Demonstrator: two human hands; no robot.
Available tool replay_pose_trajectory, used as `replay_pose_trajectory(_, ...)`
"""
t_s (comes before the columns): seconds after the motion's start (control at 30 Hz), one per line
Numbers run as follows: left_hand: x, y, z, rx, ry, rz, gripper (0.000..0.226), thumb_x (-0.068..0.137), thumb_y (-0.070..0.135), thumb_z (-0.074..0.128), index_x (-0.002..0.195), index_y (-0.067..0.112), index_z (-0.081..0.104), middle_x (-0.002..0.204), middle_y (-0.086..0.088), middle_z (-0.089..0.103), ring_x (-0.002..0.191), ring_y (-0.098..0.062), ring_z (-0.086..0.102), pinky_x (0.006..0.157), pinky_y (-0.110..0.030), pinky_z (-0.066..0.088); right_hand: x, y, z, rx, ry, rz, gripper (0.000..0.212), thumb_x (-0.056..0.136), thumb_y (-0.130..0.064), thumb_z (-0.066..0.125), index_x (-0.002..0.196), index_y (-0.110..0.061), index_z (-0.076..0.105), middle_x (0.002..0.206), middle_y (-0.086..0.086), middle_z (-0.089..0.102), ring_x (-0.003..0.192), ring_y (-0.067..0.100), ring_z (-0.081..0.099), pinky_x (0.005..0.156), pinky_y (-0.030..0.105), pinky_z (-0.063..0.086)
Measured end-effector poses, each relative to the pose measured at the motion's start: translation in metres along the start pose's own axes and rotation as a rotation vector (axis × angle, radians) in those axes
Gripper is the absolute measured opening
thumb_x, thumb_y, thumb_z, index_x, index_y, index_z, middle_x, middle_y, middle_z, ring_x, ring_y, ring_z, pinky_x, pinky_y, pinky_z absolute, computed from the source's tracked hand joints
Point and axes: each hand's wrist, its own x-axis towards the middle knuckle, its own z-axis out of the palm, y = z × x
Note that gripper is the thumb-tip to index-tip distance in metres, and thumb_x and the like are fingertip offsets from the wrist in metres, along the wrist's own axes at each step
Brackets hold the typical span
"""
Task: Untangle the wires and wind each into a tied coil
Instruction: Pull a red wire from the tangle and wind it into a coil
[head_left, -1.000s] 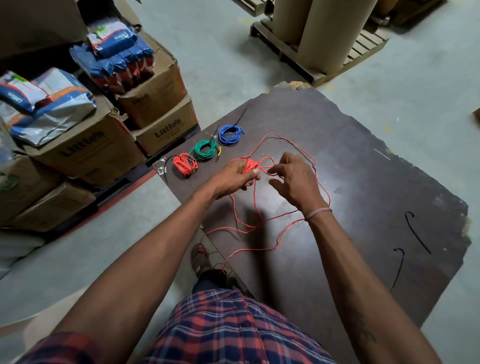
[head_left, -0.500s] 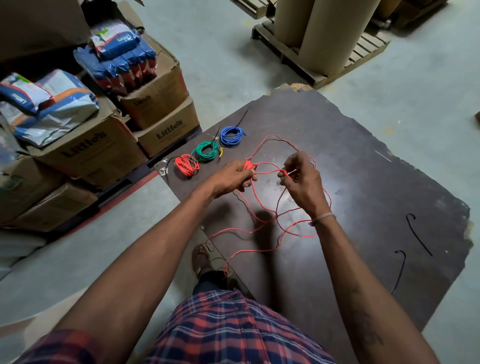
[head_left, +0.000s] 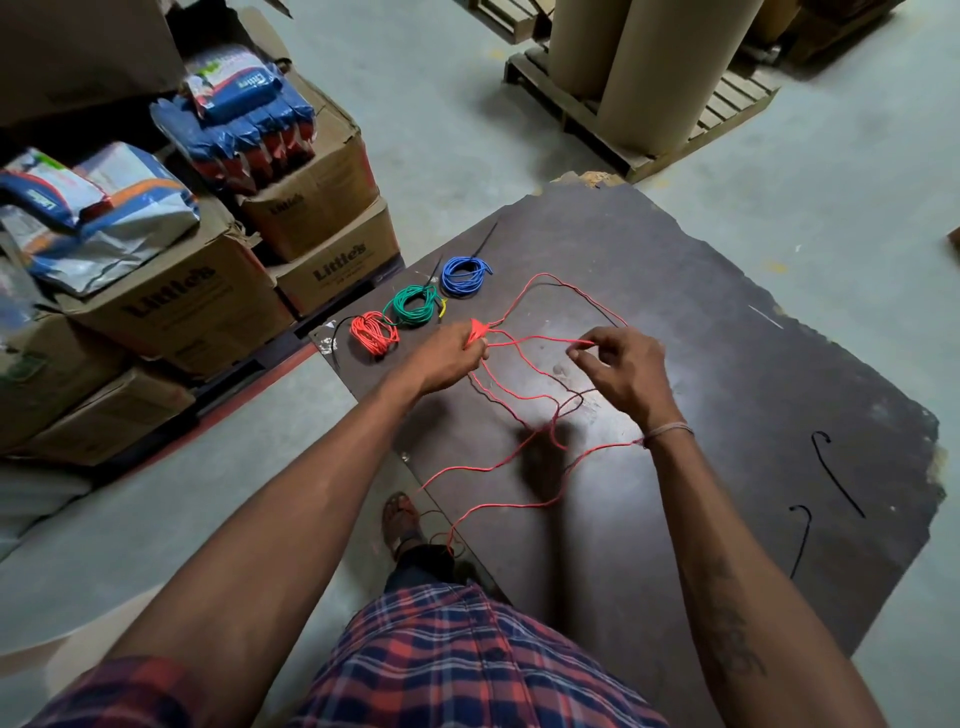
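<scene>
Two hands work one loose red wire above the dark board: the left hand grips its gathered loops, the right hand pinches a strand just beside them, slack trailing below both.

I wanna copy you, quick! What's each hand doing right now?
Left hand: grips bunched loops of the red wire.
Right hand: pinches a strand of the same wire.

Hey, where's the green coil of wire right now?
In the head view, the green coil lies on the dark board's far left edge, between the red coil and the blue coil.
</scene>
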Motion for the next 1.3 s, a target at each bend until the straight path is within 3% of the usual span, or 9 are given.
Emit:
replay_pose_trajectory(0.17, 0.003, -0.03, -0.005, 0.001, 0.149, -0.162, 0.043, 0.09, 0.051, 0.039, 0.096, 0.017, 0.065, 0.096, -0.01, 0.071, 0.088, -0.032, 0.067, 0.083, -0.048, 0.056, -0.005, -0.004, -0.033, 0.679, -0.098, 0.178, 0.036, 0.096, -0.031, 0.067, 0.084, 0.002, 0.077, 0.047, -0.012, 0.039, 0.051, 0.017, 0.03, 0.049, 0.025, 0.024)
replay_pose_trajectory(0.37, 0.006, -0.021, -0.005, -0.244, 0.422, -0.257, 0.031, 0.105, 0.029, 0.046, 0.103, 0.008, 0.069, 0.096, -0.01, 0.072, 0.092, -0.032, 0.069, 0.077, -0.04, 0.056, -0.009, 0.021, -0.026, 0.027, -0.67, 0.412, 0.033, 0.096, -0.042, 0.067, 0.078, -0.019, 0.083, 0.059, 0.001, 0.045, 0.043, 0.016, 0.03, 0.041, 0.021, 0.027)
replay_pose_trajectory(0.5, 0.005, -0.02, -0.004, -0.274, 0.378, -0.166, 0.032, 0.104, 0.038, 0.047, 0.098, 0.013, 0.067, 0.086, -0.001, 0.07, 0.086, -0.028, 0.07, 0.077, -0.04, 0.057, -0.013, 0.022, -0.007, -0.226, -0.735, 0.424, 0.031, 0.099, -0.038, 0.061, 0.089, -0.017, 0.083, 0.06, 0.001, 0.055, 0.05, 0.02, 0.049, 0.048, 0.023, 0.039)
replay_pose_trajectory(0.63, -0.002, -0.013, -0.002, -0.387, 0.146, 0.044, 0.025, 0.104, 0.041, 0.051, 0.097, 0.021, 0.064, 0.073, 0.007, 0.061, 0.07, -0.014, 0.057, 0.08, -0.044, 0.056, -0.013, 0.023, 0.012, -0.305, -0.665, 0.34, 0.024, 0.092, -0.026, 0.065, 0.1, -0.011, 0.081, 0.098, 0.018, 0.075, 0.084, 0.035, 0.067, 0.07, 0.03, 0.05)
replay_pose_trajectory(0.73, -0.009, -0.001, -0.005, -0.339, 0.017, 0.157, 0.028, 0.102, 0.043, 0.057, 0.092, 0.017, 0.06, 0.07, 0.007, 0.058, 0.066, -0.011, 0.052, 0.072, -0.034, 0.048, -0.006, 0.014, 0.013, -0.339, -0.36, 0.202, 0.026, 0.089, -0.014, 0.058, 0.1, -0.008, 0.081, 0.108, 0.022, 0.072, 0.097, 0.042, 0.067, 0.084, 0.036, 0.052)
replay_pose_trajectory(0.87, -0.009, 0.013, -0.008, -0.209, -0.048, 0.242, 0.034, 0.094, 0.05, 0.067, 0.09, 0.017, 0.062, 0.068, 0.002, 0.066, 0.063, -0.012, 0.059, 0.069, -0.038, 0.053, 0.007, -0.018, -0.003, 0.105, 0.084, 0.083, 0.033, 0.083, -0.002, 0.057, 0.106, -0.013, 0.077, 0.106, 0.006, 0.069, 0.088, 0.015, 0.063, 0.081, 0.021, 0.046)
replay_pose_trajectory(0.97, -0.008, 0.018, -0.01, -0.182, -0.092, 0.217, 0.041, 0.082, 0.058, 0.076, 0.088, 0.019, 0.065, 0.071, -0.003, 0.071, 0.066, -0.022, 0.066, 0.073, -0.048, 0.057, 0.014, -0.039, -0.01, 0.363, -0.004, 0.051, 0.048, 0.082, 0.005, 0.051, 0.12, -0.016, 0.07, 0.116, -0.004, 0.071, 0.09, -0.006, 0.059, 0.079, 0.011, 0.043)
replay_pose_trajectory(1.07, -0.008, 0.024, -0.013, -0.158, -0.081, 0.222, 0.042, 0.078, 0.056, 0.082, 0.085, 0.019, 0.064, 0.07, -0.005, 0.071, 0.069, -0.029, 0.067, 0.073, -0.05, 0.055, 0.018, -0.047, -0.014, 0.576, -0.228, 0.168, 0.046, 0.085, 0.002, 0.046, 0.122, -0.015, 0.069, 0.112, 0.001, 0.076, 0.084, 0.007, 0.061, 0.059, 0.017, 0.042)
replay_pose_trajectory(1.3, -0.014, 0.029, -0.028, -0.129, -0.01, 0.22, 0.033, 0.087, 0.043, 0.077, 0.089, 0.013, 0.064, 0.071, -0.006, 0.07, 0.063, -0.013, 0.062, 0.069, -0.031, 0.051, 0.005, -0.023, -0.013, 0.498, -0.305, 0.21, 0.047, 0.098, -0.043, 0.064, 0.065, -0.009, 0.07, 0.068, 0.018, 0.068, 0.059, 0.016, 0.05, 0.064, 0.035, 0.042)
